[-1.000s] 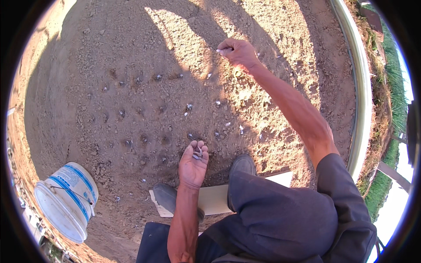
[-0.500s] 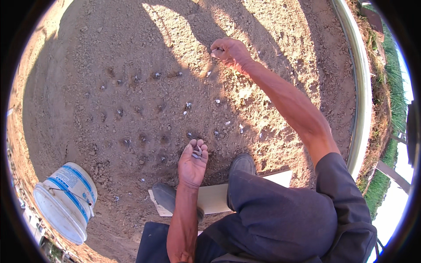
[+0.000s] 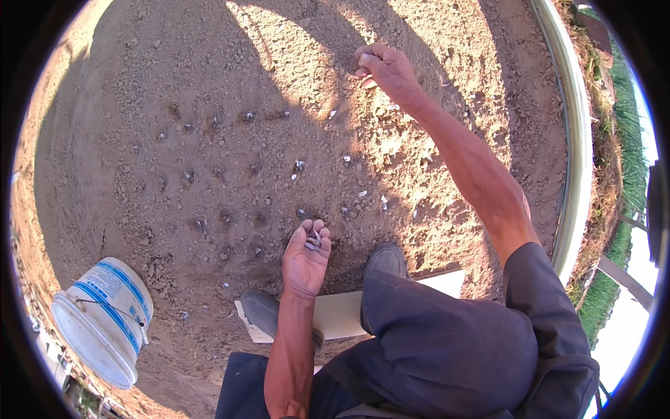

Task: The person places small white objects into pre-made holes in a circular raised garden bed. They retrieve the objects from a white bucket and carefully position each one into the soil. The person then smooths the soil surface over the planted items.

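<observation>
While the left hand (image 3: 305, 265) faces upward, its fingers curled around small, pale purplish-white, clove-shaped pieces (image 3: 313, 244), the right hand (image 3: 391, 75) bends over crumbly brown soil (image 3: 209, 77) farther forward; whether it pinches anything, I cannot tell. Tilting the left palm could spill its pieces.

Right hand (image 3: 392, 73) shifted forward and rightward from half a second ago, fingers (image 3: 363, 52) looser than before

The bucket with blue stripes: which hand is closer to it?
Left. The left hand is cupped right of the bucket, slightly higher in the picture; the right hand is farther off, up and right, over the soil.
</observation>
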Available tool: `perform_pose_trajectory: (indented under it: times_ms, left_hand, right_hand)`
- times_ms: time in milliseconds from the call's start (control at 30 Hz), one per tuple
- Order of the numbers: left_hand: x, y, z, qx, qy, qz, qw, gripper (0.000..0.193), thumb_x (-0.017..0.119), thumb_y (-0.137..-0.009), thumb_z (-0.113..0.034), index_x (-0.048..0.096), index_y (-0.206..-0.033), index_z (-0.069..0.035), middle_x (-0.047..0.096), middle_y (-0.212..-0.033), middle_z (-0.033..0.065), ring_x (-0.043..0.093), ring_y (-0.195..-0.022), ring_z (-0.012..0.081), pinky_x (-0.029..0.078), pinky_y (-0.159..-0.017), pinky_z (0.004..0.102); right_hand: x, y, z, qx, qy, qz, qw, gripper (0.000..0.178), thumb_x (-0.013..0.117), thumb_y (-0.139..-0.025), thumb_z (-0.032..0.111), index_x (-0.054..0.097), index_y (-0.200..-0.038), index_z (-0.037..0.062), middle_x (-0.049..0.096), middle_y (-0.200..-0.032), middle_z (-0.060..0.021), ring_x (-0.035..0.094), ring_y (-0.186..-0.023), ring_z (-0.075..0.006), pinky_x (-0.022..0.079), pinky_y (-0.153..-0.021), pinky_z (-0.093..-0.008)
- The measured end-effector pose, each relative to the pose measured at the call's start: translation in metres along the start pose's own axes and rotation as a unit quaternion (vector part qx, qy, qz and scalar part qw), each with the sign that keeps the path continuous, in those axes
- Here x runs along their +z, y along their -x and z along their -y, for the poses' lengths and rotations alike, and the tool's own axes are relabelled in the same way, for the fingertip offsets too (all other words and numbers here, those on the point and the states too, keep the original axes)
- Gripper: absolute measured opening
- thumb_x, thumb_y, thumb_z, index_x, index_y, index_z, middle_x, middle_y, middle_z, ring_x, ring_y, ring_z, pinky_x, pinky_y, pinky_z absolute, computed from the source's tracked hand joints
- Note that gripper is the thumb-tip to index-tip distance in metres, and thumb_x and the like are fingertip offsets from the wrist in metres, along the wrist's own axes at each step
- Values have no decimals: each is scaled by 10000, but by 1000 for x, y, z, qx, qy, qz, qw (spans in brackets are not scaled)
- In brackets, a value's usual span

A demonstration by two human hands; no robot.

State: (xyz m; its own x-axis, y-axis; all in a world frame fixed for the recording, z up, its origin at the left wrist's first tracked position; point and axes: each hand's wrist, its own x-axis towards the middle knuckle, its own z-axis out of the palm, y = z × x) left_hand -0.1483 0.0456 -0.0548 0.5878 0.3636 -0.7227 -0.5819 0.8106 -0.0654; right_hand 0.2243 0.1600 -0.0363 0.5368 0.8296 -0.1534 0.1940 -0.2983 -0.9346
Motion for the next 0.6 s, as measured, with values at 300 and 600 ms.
perform_pose_trajectory:
  times_ms: [300,600]
  left_hand:
    - [1,-1,3,9,-14,-14,1000,202,562,-978,-171,617,-1118,-35,666,-1112,134,653,-991,258,579,-849,360]
    - [0,1,0,9,-8,-15,1000,200,557,-981,-166,613,-1120,-33,664,-1114,136,655,-996,262,580,-852,363]
  right_hand:
    - [-24,-21,6,13,-26,18,999,285,607,-954,262,654,-1113,30,671,-840,-61,666,-690,-114,569,-567,-248]
    - [-14,-6,27,42,144,149,977,260,549,-990,238,647,-1177,86,647,-905,-50,598,-809,-124,497,-674,-256]
